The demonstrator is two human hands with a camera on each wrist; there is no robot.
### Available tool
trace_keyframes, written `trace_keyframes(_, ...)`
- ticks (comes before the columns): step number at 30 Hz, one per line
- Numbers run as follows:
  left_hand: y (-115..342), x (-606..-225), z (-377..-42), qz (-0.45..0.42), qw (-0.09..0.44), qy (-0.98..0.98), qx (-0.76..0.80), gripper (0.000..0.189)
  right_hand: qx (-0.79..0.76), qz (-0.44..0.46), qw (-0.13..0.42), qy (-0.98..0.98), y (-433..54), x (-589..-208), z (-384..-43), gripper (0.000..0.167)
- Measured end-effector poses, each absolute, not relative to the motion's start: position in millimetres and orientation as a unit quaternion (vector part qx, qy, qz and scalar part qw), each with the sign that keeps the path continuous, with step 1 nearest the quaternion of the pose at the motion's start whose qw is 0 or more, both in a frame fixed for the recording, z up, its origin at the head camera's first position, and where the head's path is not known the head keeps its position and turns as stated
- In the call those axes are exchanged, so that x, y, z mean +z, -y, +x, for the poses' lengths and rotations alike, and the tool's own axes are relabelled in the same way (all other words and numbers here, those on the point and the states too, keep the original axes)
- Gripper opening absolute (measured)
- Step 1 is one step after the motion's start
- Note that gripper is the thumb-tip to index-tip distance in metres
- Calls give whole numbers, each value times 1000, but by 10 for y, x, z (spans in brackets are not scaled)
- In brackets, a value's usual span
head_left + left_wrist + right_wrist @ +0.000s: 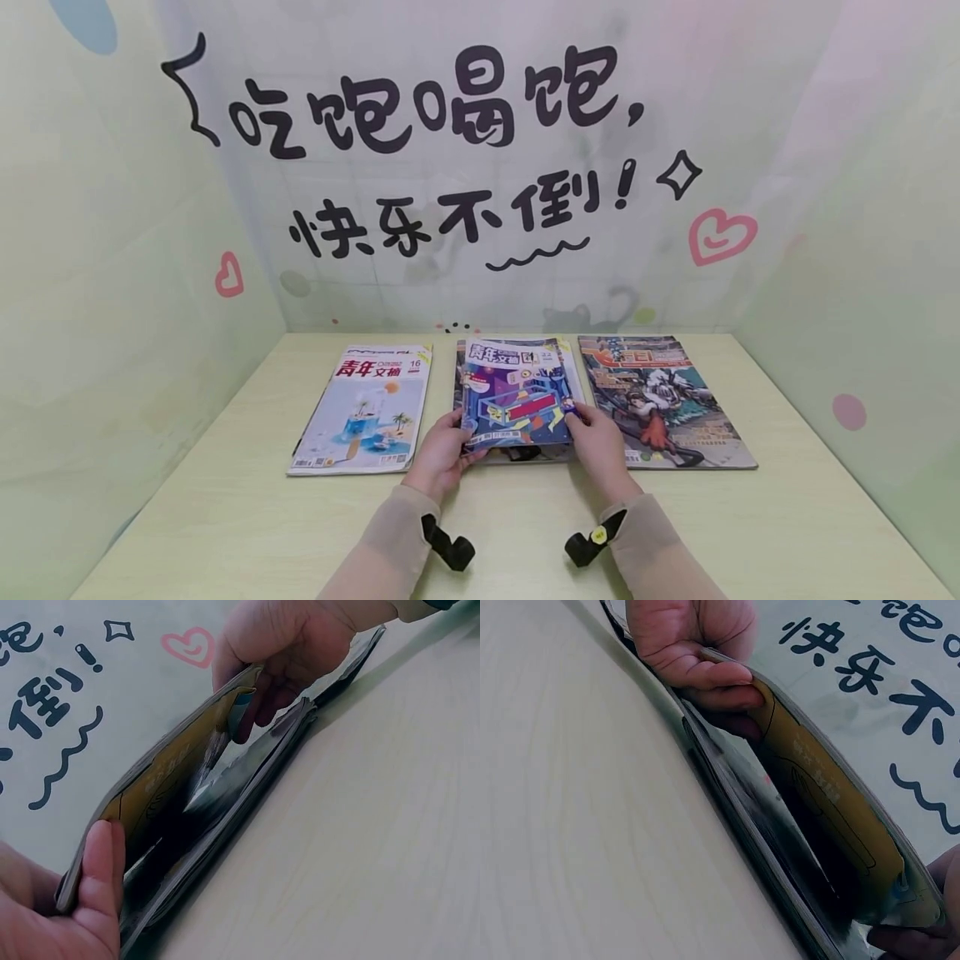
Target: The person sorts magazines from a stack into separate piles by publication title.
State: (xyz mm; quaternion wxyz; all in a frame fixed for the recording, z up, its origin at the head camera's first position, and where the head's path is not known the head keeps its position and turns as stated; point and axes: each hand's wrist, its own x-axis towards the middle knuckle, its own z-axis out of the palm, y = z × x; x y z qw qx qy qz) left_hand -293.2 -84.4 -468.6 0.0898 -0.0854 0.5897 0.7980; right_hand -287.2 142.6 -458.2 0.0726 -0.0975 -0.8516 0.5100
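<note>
Both hands hold a purple-covered magazine (517, 400) by its two sides, its near edge raised above the stack under it. The left hand (442, 450) grips the left edge, thumb on top and fingers beneath. At the right edge, the right hand (600, 446) pinches with its thumb over the cover. Seen from the left wrist, the magazine's yellowish back cover (161, 780) faces down, with a gap to the magazines below (247, 799). The right wrist view shows the same yellowish back (825, 802) between the two hands.
To the left lies a stack topped by a white magazine (367, 417) with a blue popsicle picture. On the right rests a larger magazine (667, 400) with a comic-style cover. The pale wooden table (510, 533) meets a printed fabric backdrop (450, 292) at its far edge.
</note>
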Motion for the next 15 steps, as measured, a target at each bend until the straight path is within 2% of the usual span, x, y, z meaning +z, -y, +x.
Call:
trace_keyframes(6, 838, -4671, -2931, -82, 91, -602, 789, 51, 532, -107, 36, 839, -1437, -4558, -2888, 47)
trace_keyframes(15, 839, -4660, -2934, -85, 92, -594, 794, 51, 775, -117, -25, 621, -1434, -4590, -2904, 50)
